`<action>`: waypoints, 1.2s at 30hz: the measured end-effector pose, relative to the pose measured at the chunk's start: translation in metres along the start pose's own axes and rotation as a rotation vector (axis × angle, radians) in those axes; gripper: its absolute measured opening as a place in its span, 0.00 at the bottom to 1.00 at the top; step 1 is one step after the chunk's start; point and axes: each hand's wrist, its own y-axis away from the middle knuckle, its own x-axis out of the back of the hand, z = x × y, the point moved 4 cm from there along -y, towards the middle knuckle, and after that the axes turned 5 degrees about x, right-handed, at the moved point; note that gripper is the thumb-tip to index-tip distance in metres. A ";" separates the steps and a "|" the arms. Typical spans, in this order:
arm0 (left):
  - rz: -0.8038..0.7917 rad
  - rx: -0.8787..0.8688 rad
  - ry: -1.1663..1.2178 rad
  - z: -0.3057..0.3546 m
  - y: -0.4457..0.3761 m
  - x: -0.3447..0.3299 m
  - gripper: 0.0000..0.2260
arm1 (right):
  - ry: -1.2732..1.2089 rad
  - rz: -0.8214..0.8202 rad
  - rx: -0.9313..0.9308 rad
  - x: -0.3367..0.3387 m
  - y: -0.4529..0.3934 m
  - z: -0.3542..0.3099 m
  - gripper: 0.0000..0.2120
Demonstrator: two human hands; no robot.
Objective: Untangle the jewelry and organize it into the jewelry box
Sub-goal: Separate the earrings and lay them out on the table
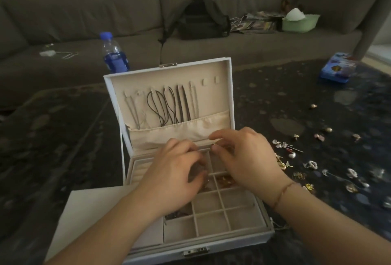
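A white jewelry box (249,241) stands open on the dark table, its lid upright with several cords and chains (169,106) hanging inside above a cloth pocket. The tray has beige square compartments; one holds gold pieces (225,180). Both my hands hover over the back compartments. My right hand (245,154) pinches a small gold piece (213,144) between thumb and forefinger. My left hand (177,171) has its fingers curled near the same spot; what it holds is hidden. Several loose earrings and pins (296,159) lie on the table to the right of the box.
A white sheet (88,207) lies under the box's left front corner. A water bottle (114,53) stands behind the lid. A blue tin (336,68) sits at the far right of the table. The grey sofa (84,21) holds a black backpack (201,19), magazines and a green bowl.
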 end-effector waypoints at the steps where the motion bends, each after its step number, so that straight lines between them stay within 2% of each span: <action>1: 0.000 0.002 -0.016 0.000 0.000 0.000 0.17 | 0.088 0.016 0.039 -0.003 0.001 -0.001 0.09; 4: 0.007 0.000 -0.025 -0.002 0.000 -0.002 0.16 | 0.269 0.015 0.095 -0.009 0.002 -0.003 0.09; 8: 0.005 -0.023 -0.033 -0.005 0.000 -0.005 0.15 | 0.332 -0.040 0.125 -0.013 0.004 -0.006 0.10; 12: 0.027 -0.035 -0.010 -0.005 -0.002 -0.006 0.15 | 0.403 -0.030 0.141 -0.016 0.005 -0.007 0.11; 18: 0.055 -0.044 -0.035 -0.003 -0.001 -0.006 0.15 | 0.180 -0.025 0.132 -0.003 0.004 -0.001 0.09; 21: 0.091 -0.047 0.009 0.002 0.000 -0.002 0.10 | 0.009 0.011 -0.049 0.026 -0.002 0.031 0.08; 24: 0.122 -0.061 0.049 0.010 -0.002 0.002 0.05 | 0.170 -0.144 -0.220 0.049 0.004 0.082 0.11; 26: 0.146 -0.052 0.069 0.016 -0.004 0.003 0.05 | 0.304 -0.302 -0.276 0.054 0.013 0.107 0.12; 30: 0.171 -0.058 0.144 0.029 -0.009 0.000 0.09 | 0.337 -0.398 -0.177 0.051 0.022 0.116 0.12; 36: 0.146 -0.123 0.156 0.054 -0.016 -0.006 0.06 | 0.331 -0.456 -0.134 0.044 0.027 0.117 0.10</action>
